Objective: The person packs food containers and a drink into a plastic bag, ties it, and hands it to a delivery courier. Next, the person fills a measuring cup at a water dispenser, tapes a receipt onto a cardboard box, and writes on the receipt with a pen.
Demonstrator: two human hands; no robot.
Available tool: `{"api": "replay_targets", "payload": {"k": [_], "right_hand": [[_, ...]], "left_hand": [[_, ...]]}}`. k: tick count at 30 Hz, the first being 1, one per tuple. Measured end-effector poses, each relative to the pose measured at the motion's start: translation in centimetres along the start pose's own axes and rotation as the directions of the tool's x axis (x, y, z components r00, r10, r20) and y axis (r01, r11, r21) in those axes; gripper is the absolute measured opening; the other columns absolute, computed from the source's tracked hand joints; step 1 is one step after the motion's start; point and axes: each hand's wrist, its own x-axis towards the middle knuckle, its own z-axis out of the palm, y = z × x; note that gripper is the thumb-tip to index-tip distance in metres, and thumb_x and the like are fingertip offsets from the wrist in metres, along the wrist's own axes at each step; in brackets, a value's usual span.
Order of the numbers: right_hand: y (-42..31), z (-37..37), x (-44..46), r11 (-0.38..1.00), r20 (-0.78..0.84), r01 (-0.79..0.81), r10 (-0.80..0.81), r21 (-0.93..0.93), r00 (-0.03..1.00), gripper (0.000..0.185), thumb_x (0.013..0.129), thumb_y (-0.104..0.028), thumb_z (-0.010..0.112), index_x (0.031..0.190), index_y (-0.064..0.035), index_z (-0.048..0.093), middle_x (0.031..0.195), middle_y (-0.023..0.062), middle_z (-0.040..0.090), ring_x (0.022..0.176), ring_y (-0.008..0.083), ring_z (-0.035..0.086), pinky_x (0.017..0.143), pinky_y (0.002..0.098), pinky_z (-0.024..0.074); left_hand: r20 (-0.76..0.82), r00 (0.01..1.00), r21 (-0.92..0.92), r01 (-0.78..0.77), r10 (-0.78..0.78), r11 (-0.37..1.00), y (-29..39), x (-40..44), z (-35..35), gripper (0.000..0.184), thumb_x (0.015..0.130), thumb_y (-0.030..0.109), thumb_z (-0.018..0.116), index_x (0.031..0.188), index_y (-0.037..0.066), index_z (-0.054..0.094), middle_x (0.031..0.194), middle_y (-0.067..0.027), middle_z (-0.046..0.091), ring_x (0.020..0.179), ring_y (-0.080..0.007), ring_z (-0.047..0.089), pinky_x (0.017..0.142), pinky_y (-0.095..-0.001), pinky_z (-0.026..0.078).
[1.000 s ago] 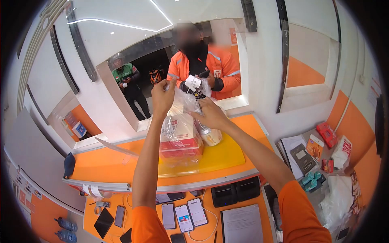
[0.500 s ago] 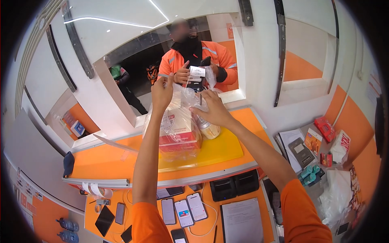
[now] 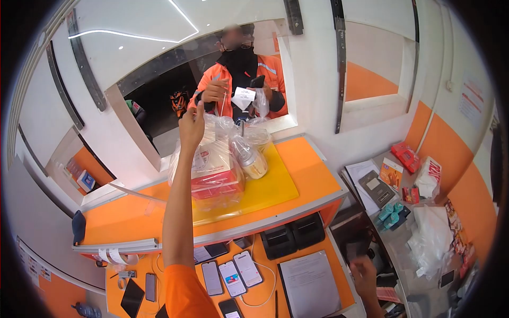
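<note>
A clear plastic bag (image 3: 216, 183) with red and cream boxes inside stands on the yellow mat (image 3: 273, 188). My left hand (image 3: 192, 127) is at the top left of this bag, fingers bent around its thin plastic edge. Beside the boxes, in clear plastic, is a cup-like container (image 3: 253, 164) with a pale yellow lower part. My right hand (image 3: 365, 271) is low at the right, over a dark open compartment (image 3: 344, 230) beside the desk. Its fingers are near a dark flat item (image 3: 358, 249); blur hides whether they hold anything.
Across the counter (image 3: 318, 169), a person in an orange jacket (image 3: 273, 71) holds a phone, white paper slips (image 3: 244, 98) and clear plastic. Several phones (image 3: 231, 278), papers (image 3: 310, 283) and black devices (image 3: 291, 236) lie below. Plastic bags (image 3: 432, 238) and boxes are at right.
My right hand has left the bag and moved down to the compartment at the right. My left hand stays by the bag's top. The view has turned right.
</note>
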Motion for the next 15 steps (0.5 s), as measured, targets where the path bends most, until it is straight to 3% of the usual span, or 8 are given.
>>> {"api": "replay_targets", "payload": {"k": [2, 5, 7, 10, 11, 12, 14, 15], "right_hand": [[4.1, -2.2, -4.7, 0.965, -0.036, -0.26, 0.261, 0.027, 0.965, 0.01, 0.091, -0.008, 0.068, 0.095, -0.0011, 0.062, 0.093, 0.0083, 0.062, 0.087, 0.0164, 0.064, 0.071, 0.0293, 0.0524], [5.3, -3.7, -7.6, 0.968, -0.123, -0.239, 0.229, -0.074, 0.966, 0.009, 0.087, -0.003, 0.068, 0.094, -0.0007, 0.063, 0.075, 0.0057, 0.061, 0.073, 0.014, 0.062, 0.068, 0.0267, 0.0507], [4.2, -4.4, -7.9, 0.973, -0.102, -0.155, 0.139, -0.169, 0.985, 0.012, 0.089, -0.01, 0.07, 0.095, -0.0017, 0.064, 0.086, 0.0086, 0.062, 0.078, 0.0173, 0.065, 0.068, 0.0275, 0.0524], [4.0, -4.5, -8.0, 0.974, -0.057, -0.219, 0.216, -0.059, 0.975, 0.015, 0.09, -0.015, 0.07, 0.097, -0.0026, 0.067, 0.099, 0.0112, 0.06, 0.081, 0.0215, 0.067, 0.071, 0.0288, 0.0541], [4.3, -4.2, -8.4, 0.967, -0.048, -0.251, 0.25, -0.03, 0.967, 0.016, 0.09, -0.016, 0.07, 0.098, -0.0026, 0.067, 0.102, 0.0118, 0.059, 0.081, 0.0217, 0.067, 0.072, 0.0295, 0.0545], [4.8, -4.1, -8.2, 0.964, -0.033, -0.267, 0.267, -0.004, 0.963, 0.017, 0.09, -0.017, 0.07, 0.098, -0.0026, 0.067, 0.104, 0.0124, 0.058, 0.081, 0.0219, 0.067, 0.073, 0.0302, 0.0548], [5.6, -3.9, -8.9, 0.953, 0.018, -0.303, 0.303, 0.009, 0.953, 0.019, 0.091, -0.019, 0.069, 0.099, -0.0027, 0.067, 0.108, 0.0133, 0.057, 0.082, 0.0225, 0.068, 0.075, 0.0315, 0.0554], [5.9, -4.0, -9.3, 0.946, 0.05, -0.323, 0.323, -0.008, 0.945, 0.019, 0.091, -0.021, 0.068, 0.099, -0.0029, 0.068, 0.109, 0.0136, 0.056, 0.083, 0.0229, 0.068, 0.076, 0.0322, 0.0556]], "left_hand": [[-0.09, 0.993, -0.016, -0.085, 0.083, 0.996, -1.1, 0.4, 0.9, 0.06, 0.099, 0.053, 0.05, 0.091, -0.005, 0.067, 0.07, -0.0231, 0.064, 0.064, -0.0369, 0.065, 0.064, -0.0462, 0.046], [-0.192, 0.939, 0.148, -0.26, 0.285, 0.954, -2.9, 0.9, 1.4, 0.046, 0.103, 0.044, 0.045, 0.102, 0.003, 0.065, 0.075, -0.0234, 0.063, 0.068, -0.0406, 0.065, 0.055, -0.0498, 0.044], [-0.097, 0.796, 0.463, -0.496, 0.598, 0.735, -5.0, 2.3, 1.5, 0.04, 0.105, 0.04, 0.042, 0.117, 0.005, 0.058, 0.075, -0.0248, 0.061, 0.068, -0.0404, 0.065, 0.053, -0.0505, 0.046], [-0.124, 0.922, 0.285, -0.321, 0.367, 0.903, -3.6, 1.9, 1.5, 0.048, 0.104, 0.046, 0.043, 0.106, 0.0, 0.057, 0.097, -0.0348, 0.063, 0.096, -0.055, 0.057, 0.067, -0.0586, 0.046], [-0.12, 0.978, 0.205, -0.146, 0.173, 0.968, -1.9, 1.6, 1.2, 0.051, 0.103, 0.048, 0.044, 0.102, -0.002, 0.057, 0.095, -0.0347, 0.063, 0.095, -0.0544, 0.057, 0.07, -0.0575, 0.047], [-0.105, 0.985, 0.214, -0.113, 0.138, 0.97, -2.0, 1.9, 1.3, 0.052, 0.103, 0.048, 0.044, 0.104, -0.002, 0.06, 0.098, -0.0347, 0.063, 0.094, -0.0548, 0.057, 0.071, -0.0578, 0.046], [-0.12, 0.922, 0.264, -0.327, 0.368, 0.907, -6.7, 4.1, 1.7, 0.059, 0.102, 0.051, 0.045, 0.113, -0.004, 0.061, 0.099, -0.0334, 0.065, 0.097, -0.0514, 0.061, 0.076, -0.0545, 0.047], [-0.137, 0.943, 0.208, -0.271, 0.302, 0.94, -5.9, 3.6, 1.4, 0.064, 0.102, 0.054, 0.044, 0.113, -0.006, 0.061, 0.1, -0.0326, 0.065, 0.096, -0.05, 0.062, 0.079, -0.0522, 0.048]]}}
